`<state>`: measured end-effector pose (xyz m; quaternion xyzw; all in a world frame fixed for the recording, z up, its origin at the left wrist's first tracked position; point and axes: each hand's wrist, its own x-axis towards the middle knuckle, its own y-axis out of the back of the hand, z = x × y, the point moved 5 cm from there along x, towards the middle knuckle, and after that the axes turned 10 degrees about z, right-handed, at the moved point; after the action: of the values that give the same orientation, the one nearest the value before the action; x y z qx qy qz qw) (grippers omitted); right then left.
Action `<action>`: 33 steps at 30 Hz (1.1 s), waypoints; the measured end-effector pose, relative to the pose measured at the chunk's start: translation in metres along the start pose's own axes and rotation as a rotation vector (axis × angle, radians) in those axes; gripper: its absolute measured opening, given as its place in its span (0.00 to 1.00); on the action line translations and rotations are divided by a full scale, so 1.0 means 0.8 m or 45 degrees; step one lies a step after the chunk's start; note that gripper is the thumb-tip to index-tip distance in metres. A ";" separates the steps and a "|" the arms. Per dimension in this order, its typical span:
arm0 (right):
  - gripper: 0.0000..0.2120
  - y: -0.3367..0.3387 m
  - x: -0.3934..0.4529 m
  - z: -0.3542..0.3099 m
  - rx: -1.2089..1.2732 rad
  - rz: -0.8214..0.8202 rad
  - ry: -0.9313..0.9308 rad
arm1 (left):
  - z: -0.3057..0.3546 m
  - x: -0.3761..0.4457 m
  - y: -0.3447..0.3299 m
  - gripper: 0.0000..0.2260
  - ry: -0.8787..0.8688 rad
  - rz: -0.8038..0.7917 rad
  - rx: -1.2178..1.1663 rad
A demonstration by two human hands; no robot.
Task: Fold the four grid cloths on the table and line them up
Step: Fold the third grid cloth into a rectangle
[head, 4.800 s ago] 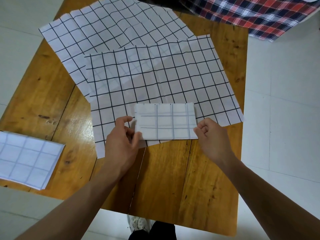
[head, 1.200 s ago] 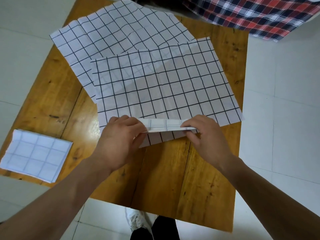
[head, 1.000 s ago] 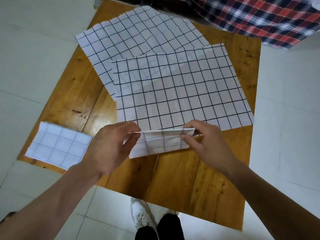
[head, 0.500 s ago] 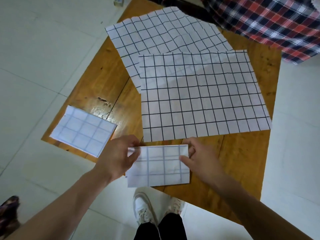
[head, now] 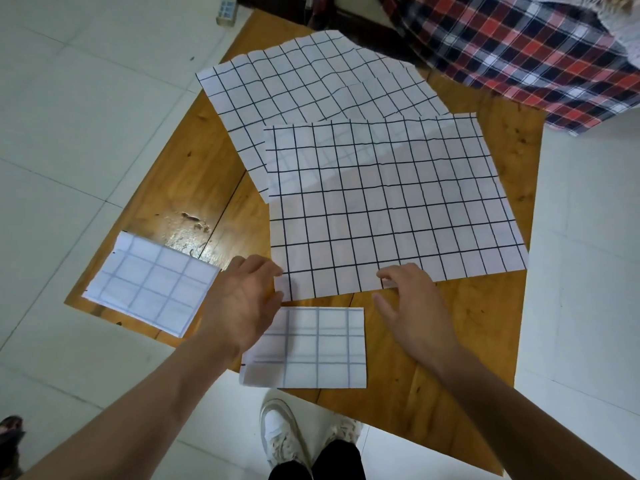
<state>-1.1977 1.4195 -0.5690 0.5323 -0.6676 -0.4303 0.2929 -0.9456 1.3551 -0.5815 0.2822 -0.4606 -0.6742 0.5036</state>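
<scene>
Tabletop [head: 180,181]: both hands [head: 242,303] spread over cloths [head: 388,209].

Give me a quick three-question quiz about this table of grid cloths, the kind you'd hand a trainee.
1. Count: how many grid cloths are already folded small?
2. True or false: the left hand has a firm grip on the nearer folded cloth.
3. Pick one: the top unfolded cloth lies (A) partly over the other unfolded cloth, (B) apart from it, (C) beneath it.

Key
1. Two: the nearer folded cloth and the left folded cloth, both on the wooden table.
2. False: both it and the right hand are open, holding nothing.
3. A.
</scene>
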 end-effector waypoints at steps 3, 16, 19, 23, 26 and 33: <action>0.22 -0.003 0.011 0.008 -0.118 -0.044 0.015 | 0.012 0.022 -0.019 0.19 -0.027 -0.074 0.022; 0.34 -0.012 0.035 0.042 -0.035 -0.211 0.001 | 0.026 0.055 -0.041 0.04 -0.088 0.036 0.072; 0.36 0.000 0.042 0.039 -0.020 -0.189 0.065 | 0.050 0.062 -0.025 0.05 -0.025 0.111 -0.060; 0.37 0.023 0.046 0.011 -0.044 -0.131 0.261 | 0.100 0.078 -0.005 0.08 0.051 0.012 -0.211; 0.32 0.039 0.047 -0.008 -0.017 0.040 0.361 | 0.140 0.092 0.008 0.07 0.110 -0.024 -0.310; 0.15 0.100 0.051 -0.013 0.105 0.423 0.393 | 0.199 0.097 0.055 0.12 -0.042 -0.066 -0.469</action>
<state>-1.2360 1.3828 -0.4956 0.4860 -0.7104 -0.2619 0.4364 -1.0876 1.3330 -0.4691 0.1859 -0.3303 -0.7645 0.5214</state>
